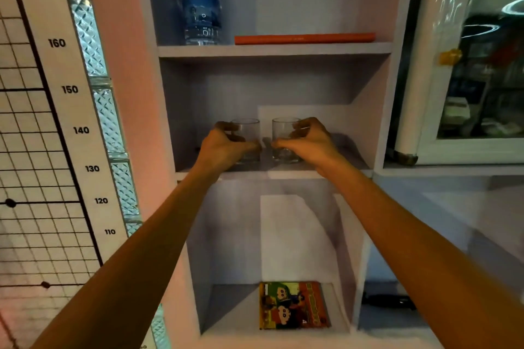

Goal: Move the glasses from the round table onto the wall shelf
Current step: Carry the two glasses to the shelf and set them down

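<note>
As both glasses are standing side by side in the middle compartment of the wall shelf point(272, 175), we are judging that the putting-down step is nearly finishing. We are gripping the left glass point(251, 129) with our left hand point(226, 146), the fingers curling around its side and the thumb lying across the front. Our right hand point(310, 142) is gripping the right glass point(283, 133) in the same manner from the other side. The two glasses are near each other but not touching. Their bottoms are seeming to rest on the board, although we cannot tell this for sure. On the board above, a water bottle point(201, 8) is standing beside an orange book point(304, 38), and a comic book point(293, 304) is lying in the compartment below. The next move, in our opinion, is asking us to loosen the fingers gently and draw both hands straight back, so that the thumbs are not knocking one glass against the other. The round table is not showing here, so we cannot say if more glasses are waiting.
</note>
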